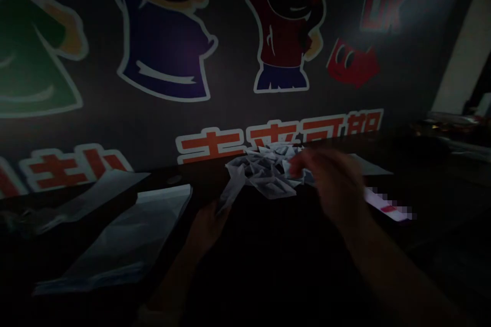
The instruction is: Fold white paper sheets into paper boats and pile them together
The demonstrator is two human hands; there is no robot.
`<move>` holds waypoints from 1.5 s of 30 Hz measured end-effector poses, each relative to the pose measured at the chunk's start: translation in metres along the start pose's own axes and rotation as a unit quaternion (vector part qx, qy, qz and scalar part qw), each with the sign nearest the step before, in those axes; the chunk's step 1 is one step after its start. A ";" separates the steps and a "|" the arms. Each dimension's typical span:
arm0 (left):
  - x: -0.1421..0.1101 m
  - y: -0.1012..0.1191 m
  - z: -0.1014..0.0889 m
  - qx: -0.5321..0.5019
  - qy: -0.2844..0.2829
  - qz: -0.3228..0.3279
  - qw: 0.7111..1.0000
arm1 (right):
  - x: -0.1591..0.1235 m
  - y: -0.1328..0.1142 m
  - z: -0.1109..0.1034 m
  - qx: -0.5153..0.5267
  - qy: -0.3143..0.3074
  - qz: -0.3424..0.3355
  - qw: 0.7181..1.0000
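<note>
In the head view, I see a crumpled clear plastic (264, 171) lying between the two hands on a dark table (429, 189), maybe placed there so both can reach it. The right hand (333, 184) is blurred, with its fingers (297, 166) at the pile's edge; I cannot tell if they grasp. The left hand (205, 230) is dim beneath a trailing plastic corner, its grip also unclear. Flat plastic sheets (126, 235) lie further left.

Crumpled clear plastic bag (264, 171) — bunched, heavily creased, one corner trailing down-left, above dark tabletop (172, 186).
</note>
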State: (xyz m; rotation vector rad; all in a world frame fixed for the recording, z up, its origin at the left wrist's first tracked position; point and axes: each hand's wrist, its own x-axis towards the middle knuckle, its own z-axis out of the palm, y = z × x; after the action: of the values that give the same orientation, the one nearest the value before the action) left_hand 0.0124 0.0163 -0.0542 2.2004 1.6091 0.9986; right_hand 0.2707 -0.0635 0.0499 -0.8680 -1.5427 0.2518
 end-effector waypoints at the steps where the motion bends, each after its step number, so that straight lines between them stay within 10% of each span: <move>1: -0.002 0.002 -0.001 0.010 0.006 0.016 1.000 | 0.006 0.009 0.014 0.003 -0.014 0.013 1.000; 9: -0.011 0.021 -0.012 0.060 -0.037 0.054 0.996 | -0.008 0.111 0.106 0.200 -0.161 0.205 0.944; 21: -0.010 0.025 -0.007 -0.063 -0.141 0.011 0.988 | -0.033 0.115 0.115 0.231 -0.153 0.302 0.912; 36: 0.006 0.002 -0.033 -0.034 0.031 -0.060 0.997 | -0.008 0.128 0.087 0.367 -0.030 0.344 0.864; 45: 0.007 0.000 -0.024 -0.052 0.120 -0.047 0.990 | -0.011 0.137 0.083 0.169 -0.018 0.234 0.957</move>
State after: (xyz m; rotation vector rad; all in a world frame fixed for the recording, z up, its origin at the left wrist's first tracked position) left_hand -0.0017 0.0178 -0.0339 1.9784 1.6977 1.3304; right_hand 0.2439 0.0509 -0.0593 -0.9447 -1.2566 0.8541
